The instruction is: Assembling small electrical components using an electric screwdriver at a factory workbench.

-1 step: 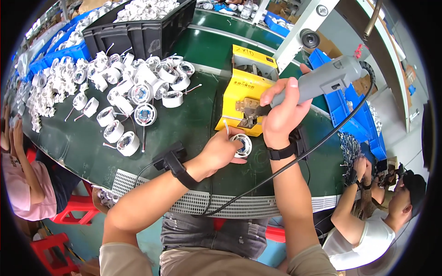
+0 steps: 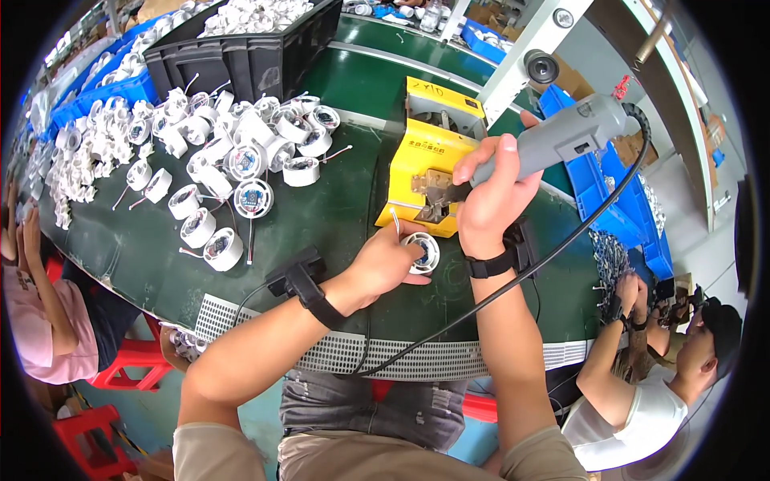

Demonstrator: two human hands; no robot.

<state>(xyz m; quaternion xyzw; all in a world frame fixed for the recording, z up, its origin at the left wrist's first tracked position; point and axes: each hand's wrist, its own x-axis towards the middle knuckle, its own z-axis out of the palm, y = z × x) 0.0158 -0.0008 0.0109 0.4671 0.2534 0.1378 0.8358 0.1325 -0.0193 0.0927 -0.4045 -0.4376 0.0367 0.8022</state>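
Note:
My left hand is closed on a round white housing with a circuit board inside, held low over the green table. The thumb reaches into its rim, and a thin white wire stands up by the fingers. In my right hand is a grey electric screwdriver, tilted, its dark nose pointing down left. That nose is at the metal outlet of a yellow screw feeder; whether the tip touches it I cannot tell. The feeder stands just beyond my left hand.
Many white housings lie piled at left, some with trailing wires. Behind them stands a filled black crate. The screwdriver's black cable crosses my right forearm. Blue trays and a co-worker are at right; another person sits left.

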